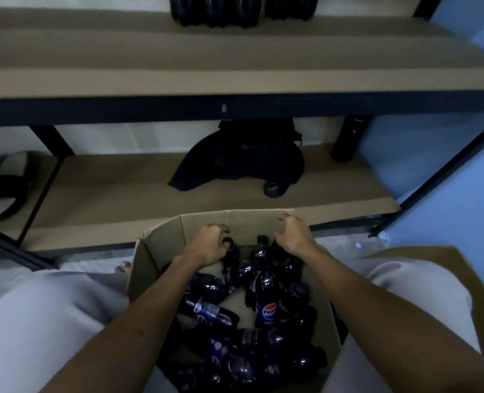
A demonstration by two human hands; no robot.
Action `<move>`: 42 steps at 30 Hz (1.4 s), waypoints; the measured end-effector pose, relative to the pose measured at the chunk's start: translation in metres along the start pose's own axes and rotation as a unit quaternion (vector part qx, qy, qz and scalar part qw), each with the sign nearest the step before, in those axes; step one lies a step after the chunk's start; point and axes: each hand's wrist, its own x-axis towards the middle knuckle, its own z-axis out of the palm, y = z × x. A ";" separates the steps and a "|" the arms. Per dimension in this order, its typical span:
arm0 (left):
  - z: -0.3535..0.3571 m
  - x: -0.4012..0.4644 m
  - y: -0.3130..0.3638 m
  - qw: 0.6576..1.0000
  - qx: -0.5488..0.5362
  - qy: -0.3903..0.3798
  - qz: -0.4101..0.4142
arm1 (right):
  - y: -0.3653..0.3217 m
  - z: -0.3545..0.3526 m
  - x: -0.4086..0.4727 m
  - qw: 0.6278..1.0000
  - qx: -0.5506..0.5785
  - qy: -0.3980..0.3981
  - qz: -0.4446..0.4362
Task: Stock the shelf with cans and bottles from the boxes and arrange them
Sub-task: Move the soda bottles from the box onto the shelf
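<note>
Both your hands are down in the open cardboard box [161, 251] between your knees. Your left hand [209, 245] curls round the cap end of a dark cola bottle [231, 252], whose long axis runs up and away from you, cap uppermost. Your right hand [293, 235] has its fingers curled over another bottle [280, 251] near the far right corner; which way that one points you cannot tell. The loose bottles [265, 302] below lie mixed, some upright, some on their sides. More bottles [215, 9] stand on the upper shelf [235, 80].
</note>
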 end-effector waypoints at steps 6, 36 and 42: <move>0.027 0.014 -0.024 0.996 -0.068 -0.042 -0.045 | 0.027 0.046 0.016 0.992 0.088 -0.001 0.095; 0.012 0.009 0.023 0.950 -0.276 0.138 0.046 | 0.017 0.022 -0.019 0.961 0.198 0.194 0.014; -0.048 -0.013 0.064 0.925 -0.315 0.171 0.127 | -0.014 -0.022 -0.045 0.909 0.307 0.282 -0.025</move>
